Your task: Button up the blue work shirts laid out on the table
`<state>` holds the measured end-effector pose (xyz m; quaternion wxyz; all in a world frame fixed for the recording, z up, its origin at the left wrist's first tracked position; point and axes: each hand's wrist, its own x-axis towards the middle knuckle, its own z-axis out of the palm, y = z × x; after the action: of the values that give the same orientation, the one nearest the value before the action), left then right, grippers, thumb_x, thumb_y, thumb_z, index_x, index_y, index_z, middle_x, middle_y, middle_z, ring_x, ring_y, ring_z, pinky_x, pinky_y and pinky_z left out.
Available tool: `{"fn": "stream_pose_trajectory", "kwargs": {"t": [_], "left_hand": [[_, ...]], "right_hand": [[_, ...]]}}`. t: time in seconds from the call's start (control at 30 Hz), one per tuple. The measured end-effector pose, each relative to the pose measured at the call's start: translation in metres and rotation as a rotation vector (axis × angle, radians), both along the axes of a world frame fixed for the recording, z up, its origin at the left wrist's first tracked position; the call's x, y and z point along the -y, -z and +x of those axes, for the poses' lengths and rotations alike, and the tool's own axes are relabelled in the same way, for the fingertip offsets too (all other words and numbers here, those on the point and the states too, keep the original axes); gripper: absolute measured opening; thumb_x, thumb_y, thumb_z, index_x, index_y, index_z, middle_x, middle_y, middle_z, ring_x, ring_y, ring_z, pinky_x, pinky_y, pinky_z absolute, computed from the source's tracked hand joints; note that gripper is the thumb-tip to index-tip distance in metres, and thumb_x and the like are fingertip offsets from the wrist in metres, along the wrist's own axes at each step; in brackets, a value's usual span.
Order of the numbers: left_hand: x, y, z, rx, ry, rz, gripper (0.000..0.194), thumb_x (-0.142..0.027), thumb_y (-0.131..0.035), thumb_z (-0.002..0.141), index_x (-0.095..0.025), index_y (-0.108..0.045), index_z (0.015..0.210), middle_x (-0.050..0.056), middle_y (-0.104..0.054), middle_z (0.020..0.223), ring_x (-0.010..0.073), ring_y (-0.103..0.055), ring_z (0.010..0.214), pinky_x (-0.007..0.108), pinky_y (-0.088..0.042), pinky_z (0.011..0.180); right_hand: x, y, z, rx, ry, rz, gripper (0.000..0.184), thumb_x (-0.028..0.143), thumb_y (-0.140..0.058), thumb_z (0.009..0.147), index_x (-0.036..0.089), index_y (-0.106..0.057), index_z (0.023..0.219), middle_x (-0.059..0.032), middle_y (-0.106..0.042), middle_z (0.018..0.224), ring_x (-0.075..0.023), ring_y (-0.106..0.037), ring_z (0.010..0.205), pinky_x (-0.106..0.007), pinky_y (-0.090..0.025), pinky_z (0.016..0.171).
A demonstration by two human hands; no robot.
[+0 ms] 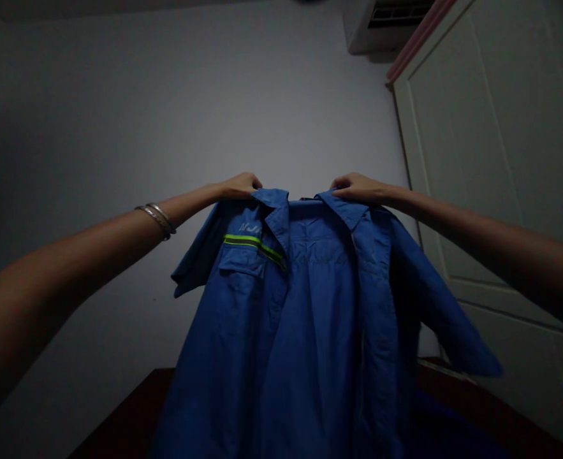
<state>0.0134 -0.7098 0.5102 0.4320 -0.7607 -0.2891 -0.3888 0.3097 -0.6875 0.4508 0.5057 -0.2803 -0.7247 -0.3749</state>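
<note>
Shows a plain greyish wall (pixel 190 127) behind and, high up, a boxy pale air conditioner (pixel 358 29) with dark slats. Has, at right, a tall whitish panelled door (pixel 482 166), a pink strip (pixel 419 39) along its top, and low down a dark reddish surface (pixel 123 417).

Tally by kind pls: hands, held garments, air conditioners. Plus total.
Hands: 2 (left hand, right hand)
Held garments: 1 (blue garment)
Air conditioners: 1 (wall unit)
Total: 4
</note>
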Motion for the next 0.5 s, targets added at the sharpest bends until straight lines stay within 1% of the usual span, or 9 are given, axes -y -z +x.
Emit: {"fn": "stream_pose_trajectory", "kwargs": {"t": [0.07, 0.17, 0.23, 0.33, 0.4, 0.5], "left_hand": [[0.0, -0.002, -0.005, 0.038, 0.026, -0.086, 0.025, -0.035, -0.06, 0.058, -0.011, -0.068, 0.059, 0.004, -0.055, 0.051, 0.0177, -0.053, 0.056, 0.026, -0.037, 0.055], [0.001, -0.007, -0.011, 0.079, 0.102, -0.162, 0.025, -0.035, -0.063, 0.06, -0.011, -0.066, 0.056, 0.006, -0.053, 0.05, 0.0179, -0.053, 0.056, 0.028, -0.038, 0.053], [0.003, -0.009, -0.011, 0.072, 0.145, -0.19, 0.024, -0.035, -0.065, 0.059, -0.011, -0.065, 0.054, 0.007, -0.053, 0.05, 0.0179, -0.053, 0.056, 0.029, -0.039, 0.053], [0.009, -0.009, -0.008, 0.047, 0.181, -0.235, 0.02, -0.032, -0.068, 0.058, -0.011, -0.067, 0.058, 0.007, -0.056, 0.053, 0.0185, -0.054, 0.058, 0.029, -0.04, 0.053], [0.013, -0.006, -0.007, 0.062, 0.211, -0.244, 0.017, -0.028, -0.068, 0.057, -0.011, -0.069, 0.063, 0.007, -0.057, 0.056, 0.0192, -0.055, 0.06, 0.03, -0.041, 0.054], [0.013, -0.001, -0.009, 0.107, 0.291, -0.221, 0.017, -0.024, -0.065, 0.06, -0.011, -0.07, 0.069, 0.007, -0.059, 0.058, 0.0196, -0.056, 0.062, 0.031, -0.041, 0.056]], "right_hand": [[0.007, 0.001, 0.001, 0.042, 0.009, -0.083, 0.032, 0.04, -0.058, 0.068, 0.015, -0.065, 0.086, -0.0053, -0.065, 0.08, -0.0196, -0.058, 0.075, -0.025, -0.045, 0.063], [0.016, -0.006, 0.006, 0.02, 0.018, -0.179, 0.038, 0.047, -0.065, 0.061, 0.019, -0.067, 0.087, -0.0043, -0.065, 0.074, -0.0216, -0.059, 0.073, -0.03, -0.047, 0.063], [0.021, -0.014, 0.011, -0.044, 0.027, -0.189, 0.04, 0.049, -0.067, 0.059, 0.02, -0.067, 0.086, -0.0047, -0.064, 0.07, -0.0224, -0.059, 0.072, -0.032, -0.048, 0.062], [0.025, -0.023, 0.015, -0.114, 0.012, -0.173, 0.041, 0.05, -0.067, 0.06, 0.019, -0.066, 0.087, -0.0054, -0.063, 0.069, -0.0217, -0.059, 0.07, -0.033, -0.049, 0.059], [0.027, -0.025, 0.012, -0.11, -0.051, -0.157, 0.04, 0.05, -0.065, 0.063, 0.019, -0.064, 0.087, -0.0052, -0.063, 0.069, -0.0201, -0.059, 0.067, -0.03, -0.048, 0.057], [0.023, -0.022, 0.001, -0.075, -0.215, -0.141, 0.04, 0.051, -0.061, 0.067, 0.019, -0.061, 0.092, -0.0041, -0.062, 0.069, -0.0158, -0.058, 0.063, -0.025, -0.046, 0.054]]}}
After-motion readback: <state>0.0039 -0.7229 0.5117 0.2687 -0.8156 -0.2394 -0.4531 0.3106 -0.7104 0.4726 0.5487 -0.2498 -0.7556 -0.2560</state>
